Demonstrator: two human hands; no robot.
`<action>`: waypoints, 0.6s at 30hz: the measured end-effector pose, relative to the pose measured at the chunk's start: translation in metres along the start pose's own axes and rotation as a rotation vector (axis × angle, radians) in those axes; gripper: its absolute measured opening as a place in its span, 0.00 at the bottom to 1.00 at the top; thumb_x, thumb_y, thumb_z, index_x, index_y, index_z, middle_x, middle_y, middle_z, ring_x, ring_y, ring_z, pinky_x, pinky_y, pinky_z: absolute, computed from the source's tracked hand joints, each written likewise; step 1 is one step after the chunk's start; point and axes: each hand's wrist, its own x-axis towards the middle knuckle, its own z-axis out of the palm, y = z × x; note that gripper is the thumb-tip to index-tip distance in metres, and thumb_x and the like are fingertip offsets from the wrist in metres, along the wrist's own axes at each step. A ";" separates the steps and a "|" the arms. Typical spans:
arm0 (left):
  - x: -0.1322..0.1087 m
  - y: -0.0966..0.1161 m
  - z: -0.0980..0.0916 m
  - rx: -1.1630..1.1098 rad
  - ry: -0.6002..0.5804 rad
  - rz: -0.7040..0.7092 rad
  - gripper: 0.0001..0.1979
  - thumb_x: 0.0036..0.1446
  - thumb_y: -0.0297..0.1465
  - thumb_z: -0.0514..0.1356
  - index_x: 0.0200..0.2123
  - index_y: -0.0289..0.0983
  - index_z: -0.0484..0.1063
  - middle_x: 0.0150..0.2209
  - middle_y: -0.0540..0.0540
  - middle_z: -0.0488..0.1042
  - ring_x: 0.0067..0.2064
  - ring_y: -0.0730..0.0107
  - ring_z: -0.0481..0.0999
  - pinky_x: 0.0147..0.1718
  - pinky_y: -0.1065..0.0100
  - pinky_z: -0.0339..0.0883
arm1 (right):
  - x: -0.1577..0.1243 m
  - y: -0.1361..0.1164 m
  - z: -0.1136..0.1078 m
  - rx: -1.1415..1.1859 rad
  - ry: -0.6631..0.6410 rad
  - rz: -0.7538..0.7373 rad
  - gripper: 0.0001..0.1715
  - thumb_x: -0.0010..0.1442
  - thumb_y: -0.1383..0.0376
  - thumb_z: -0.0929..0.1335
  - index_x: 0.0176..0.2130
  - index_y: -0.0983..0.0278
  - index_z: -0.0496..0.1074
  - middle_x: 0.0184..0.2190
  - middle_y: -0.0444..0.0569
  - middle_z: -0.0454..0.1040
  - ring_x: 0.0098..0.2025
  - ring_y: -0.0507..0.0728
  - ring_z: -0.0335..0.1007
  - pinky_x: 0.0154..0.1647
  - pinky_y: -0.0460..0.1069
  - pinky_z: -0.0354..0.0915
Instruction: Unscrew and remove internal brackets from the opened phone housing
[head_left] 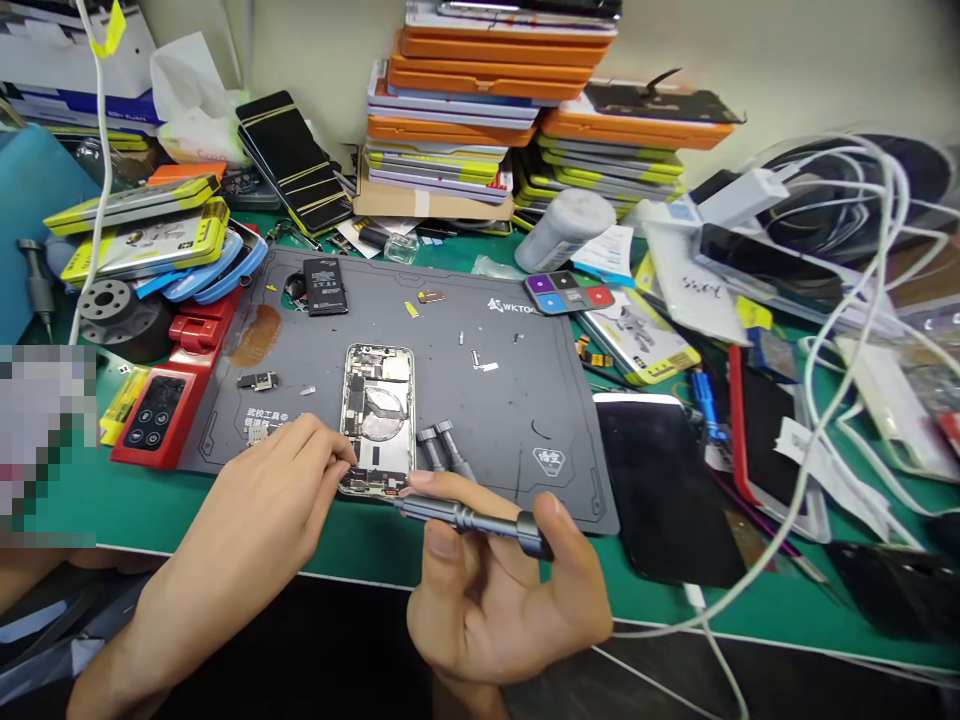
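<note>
Your right hand has the screwdriver pinched snugly, a finger at its end cap. Your left hand, fingers bunched narrow, meets the lower left edge of the opened phone; whether they clamp it, can't tell. The phone lies at the mat's near edge, long axis running away from you. The screwdriver lies nearly crosswise, pointing left, its tip hard to make out.
</note>
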 end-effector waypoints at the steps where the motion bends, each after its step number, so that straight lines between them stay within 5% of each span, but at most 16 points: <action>1: 0.000 0.001 -0.001 0.014 -0.005 0.006 0.07 0.80 0.32 0.49 0.49 0.43 0.66 0.45 0.51 0.72 0.45 0.64 0.75 0.43 0.60 0.66 | 0.000 0.000 0.000 0.001 -0.005 0.004 0.41 0.71 0.82 0.68 0.75 0.61 0.59 0.50 0.54 0.79 0.46 0.59 0.84 0.42 0.58 0.87; 9: 0.005 0.007 -0.005 0.106 -0.004 0.014 0.08 0.78 0.29 0.49 0.45 0.42 0.68 0.41 0.50 0.71 0.37 0.62 0.74 0.33 0.61 0.63 | -0.002 0.003 0.000 -0.012 -0.008 -0.017 0.41 0.71 0.82 0.68 0.75 0.61 0.59 0.50 0.53 0.78 0.45 0.60 0.84 0.41 0.60 0.88; 18: -0.005 0.000 -0.001 -0.033 0.073 0.009 0.07 0.80 0.32 0.52 0.54 0.44 0.69 0.48 0.51 0.75 0.48 0.65 0.78 0.43 0.62 0.69 | -0.003 0.003 0.001 -0.020 0.009 -0.002 0.42 0.71 0.81 0.69 0.75 0.61 0.59 0.49 0.53 0.80 0.45 0.60 0.84 0.41 0.59 0.87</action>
